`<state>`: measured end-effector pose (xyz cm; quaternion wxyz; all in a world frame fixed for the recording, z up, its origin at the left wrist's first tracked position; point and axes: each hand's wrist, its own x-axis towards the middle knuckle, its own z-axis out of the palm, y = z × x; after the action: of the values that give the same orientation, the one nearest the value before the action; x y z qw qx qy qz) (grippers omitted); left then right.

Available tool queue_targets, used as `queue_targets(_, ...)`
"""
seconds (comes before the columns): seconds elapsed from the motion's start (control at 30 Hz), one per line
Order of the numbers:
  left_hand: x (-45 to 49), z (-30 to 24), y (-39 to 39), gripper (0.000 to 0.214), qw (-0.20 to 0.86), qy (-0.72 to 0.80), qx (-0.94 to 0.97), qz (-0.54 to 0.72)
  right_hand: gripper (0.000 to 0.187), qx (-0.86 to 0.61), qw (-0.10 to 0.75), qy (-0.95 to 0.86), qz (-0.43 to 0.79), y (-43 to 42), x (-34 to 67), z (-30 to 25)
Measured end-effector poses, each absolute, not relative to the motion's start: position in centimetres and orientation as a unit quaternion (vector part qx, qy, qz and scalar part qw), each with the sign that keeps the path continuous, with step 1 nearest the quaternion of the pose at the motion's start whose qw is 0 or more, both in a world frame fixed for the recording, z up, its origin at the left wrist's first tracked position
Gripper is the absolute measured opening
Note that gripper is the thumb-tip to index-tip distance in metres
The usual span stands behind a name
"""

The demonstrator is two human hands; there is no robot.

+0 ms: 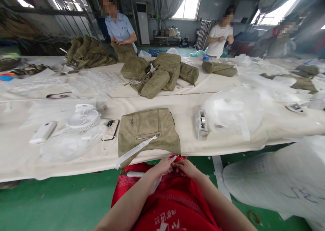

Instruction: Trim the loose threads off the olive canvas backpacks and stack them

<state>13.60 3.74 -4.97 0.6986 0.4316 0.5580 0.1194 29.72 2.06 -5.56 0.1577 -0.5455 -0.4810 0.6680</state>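
A folded olive-green garment (148,131) lies on the white table (228,146) right in front of me, a white strip (134,150) draped across it and over the table's edge. Below that edge, over my red apron (172,200), my left hand (164,166) and my right hand (186,167) meet with fingers pinched together. They seem to hold the end of a thin white strip; what is between the fingers is too small to name.
Left of the garment lie a phone (111,129), a small white fan (83,119), a white power bank (43,132) and clear bags. A tape dispenser (201,124) and plastic bags (233,112) sit right. More olive garments (157,73) lie farther back, where other people work. A large white sack (276,180) stands on the green floor.
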Motion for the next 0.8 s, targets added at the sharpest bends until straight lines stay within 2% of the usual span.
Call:
queue_targets(0.2,12.5,-4.7,4.5,0.023,0.819,0.489,0.298,0.027,0.023,-0.552,0.147,-0.47,0.673,2.1,29.2,-6.3)
queue_targets(0.37,11.1,-5.4,4.2,0.015,0.948,0.303,0.099,0.014,0.017,-0.58,0.11,-0.48,0.649,2.4,28.0,-7.7)
queue_targets(0.43,10.7,-5.9,3.8,0.015,0.959,0.282,0.029,0.025,0.018,-0.593,0.103,-0.49,0.631,2.6,27.6,-8.0)
queue_targets(0.6,10.6,-6.4,3.4,0.018,0.937,0.343,-0.023,0.058,0.018,-0.621,0.103,-0.5,0.595,2.9,27.0,-8.5)
queue_targets(0.8,10.3,-5.5,3.0,0.016,0.96,0.258,-0.081,0.068,0.018,-0.601,0.074,-0.551,0.574,3.2,27.2,-8.2)
